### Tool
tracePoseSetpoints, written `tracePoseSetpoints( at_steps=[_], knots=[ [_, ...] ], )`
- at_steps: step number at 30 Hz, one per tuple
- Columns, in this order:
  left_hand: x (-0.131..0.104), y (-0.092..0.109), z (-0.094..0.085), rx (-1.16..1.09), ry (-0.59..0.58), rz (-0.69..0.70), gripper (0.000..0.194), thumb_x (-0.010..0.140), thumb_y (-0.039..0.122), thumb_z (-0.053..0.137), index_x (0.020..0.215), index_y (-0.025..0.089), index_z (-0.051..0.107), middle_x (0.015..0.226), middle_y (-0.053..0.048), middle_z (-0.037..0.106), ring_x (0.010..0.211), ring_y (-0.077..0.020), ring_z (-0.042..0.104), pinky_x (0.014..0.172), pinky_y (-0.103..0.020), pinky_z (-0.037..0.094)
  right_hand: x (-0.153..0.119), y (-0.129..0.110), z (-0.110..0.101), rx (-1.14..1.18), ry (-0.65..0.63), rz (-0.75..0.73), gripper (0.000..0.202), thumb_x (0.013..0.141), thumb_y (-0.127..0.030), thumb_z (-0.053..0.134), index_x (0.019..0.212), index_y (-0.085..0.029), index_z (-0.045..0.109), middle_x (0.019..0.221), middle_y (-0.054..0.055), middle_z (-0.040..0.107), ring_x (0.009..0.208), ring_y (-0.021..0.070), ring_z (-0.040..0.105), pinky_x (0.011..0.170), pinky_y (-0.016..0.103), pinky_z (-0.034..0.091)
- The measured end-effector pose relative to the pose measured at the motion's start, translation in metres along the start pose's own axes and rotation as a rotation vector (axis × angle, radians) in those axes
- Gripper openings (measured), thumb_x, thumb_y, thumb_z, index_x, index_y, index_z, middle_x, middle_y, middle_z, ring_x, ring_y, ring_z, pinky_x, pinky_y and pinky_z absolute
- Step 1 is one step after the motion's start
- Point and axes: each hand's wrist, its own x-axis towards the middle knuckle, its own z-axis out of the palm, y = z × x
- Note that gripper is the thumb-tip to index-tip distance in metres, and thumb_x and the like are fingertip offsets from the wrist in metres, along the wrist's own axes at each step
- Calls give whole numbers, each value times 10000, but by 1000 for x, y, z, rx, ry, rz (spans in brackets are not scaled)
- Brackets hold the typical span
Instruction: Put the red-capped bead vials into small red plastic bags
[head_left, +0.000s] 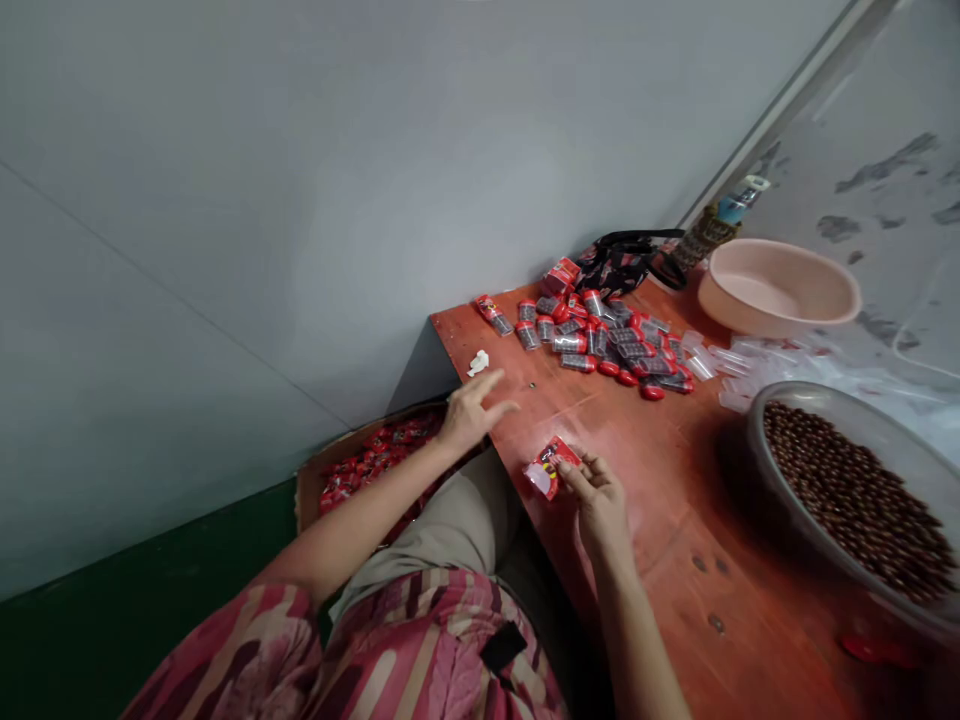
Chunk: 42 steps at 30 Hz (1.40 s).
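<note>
My right hand (pixel 596 490) pinches a small red printed packet (pixel 553 466) between thumb and fingers, just above the near edge of the red table (pixel 660 500). My left hand (pixel 474 412) is over the table's left edge, thumb and fingers apart, with nothing in it. A crumpled white scrap (pixel 478 362) lies just beyond it. Farther back is a pile of clear tubes with red caps and dark contents (pixel 634 350). One filled red packet (pixel 494 314) lies left of the pile.
A large bowl of dark brown beads or balls (pixel 855 500) stands at the right. Behind it are empty clear tubes (pixel 739 362), a pink basin (pixel 780 290), a bottle (pixel 709 235) and a black bag (pixel 615 262). Below left, a carton (pixel 307 495) holds red packets.
</note>
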Motion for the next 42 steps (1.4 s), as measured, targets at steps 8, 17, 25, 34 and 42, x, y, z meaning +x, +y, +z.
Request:
tracePoseSetpoints(
  at_steps=[8,17,25,34,42],
  knots=[
    [-67,23,32,-671,-492,-570,353,634,458,672,682,109,660,626,-32,633,607,-149,602,609,-258,478,15,-9,-2,-149,-267,88,448,610,-320,753,976,-179,538,659,-7,636,552,143,576,531,251,434],
    [-72,14,31,-653,-276,-689,310,586,394,730,589,95,650,600,-81,657,543,-152,613,564,-260,501,91,-39,-1,-1077,-76,-313,261,797,-407,496,866,-188,619,806,52,657,737,203,609,661,306,442],
    [-68,13,17,-705,-162,-782,272,607,354,735,613,97,648,600,-76,660,537,-119,600,519,-191,470,176,-49,29,-1367,176,-406,340,817,-353,481,1067,-132,546,1099,215,530,1056,344,464,820,460,352],
    [-59,12,16,-990,-39,-881,235,588,257,770,640,116,589,579,-19,616,502,-94,576,493,-194,505,136,-40,-15,-1375,34,-414,330,771,-216,490,1095,-174,538,1132,107,569,1049,213,513,842,300,382],
    [-59,22,30,-1259,126,-923,143,696,206,692,746,133,580,651,-26,636,627,-142,641,593,-243,536,97,-36,-29,-1262,87,-233,224,652,-408,632,654,-185,620,594,86,638,673,279,629,588,339,435]
  ],
)
